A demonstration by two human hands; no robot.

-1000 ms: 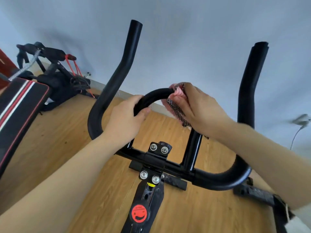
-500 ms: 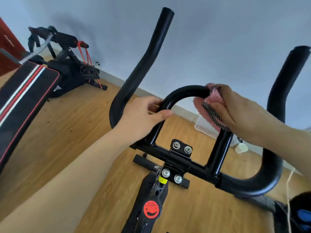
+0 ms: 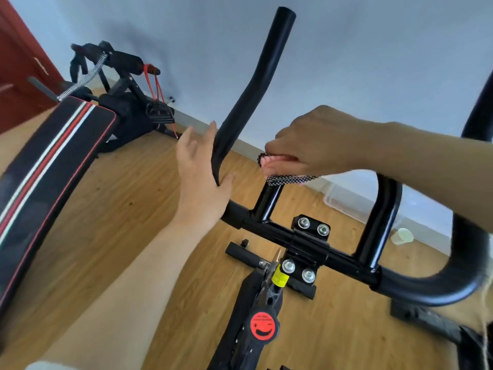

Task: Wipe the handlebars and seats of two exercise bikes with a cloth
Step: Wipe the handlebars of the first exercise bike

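Handlebar step: the right hand clutches the pink cloth with checked black-and-white trim atop the centre loop of the black padded handlebars; the left hand, fingers straight, touches the left horn. Next, I judge, the cloth needs dragging round the loop

Black handlebars, pink cloth with checked edging

Right handlebar horn past frame edge

Left hand off the curved black loop bar, now straight-fingered against the tall black left handlebar horn, right hand with pink mesh-edged cloth slid leftward.
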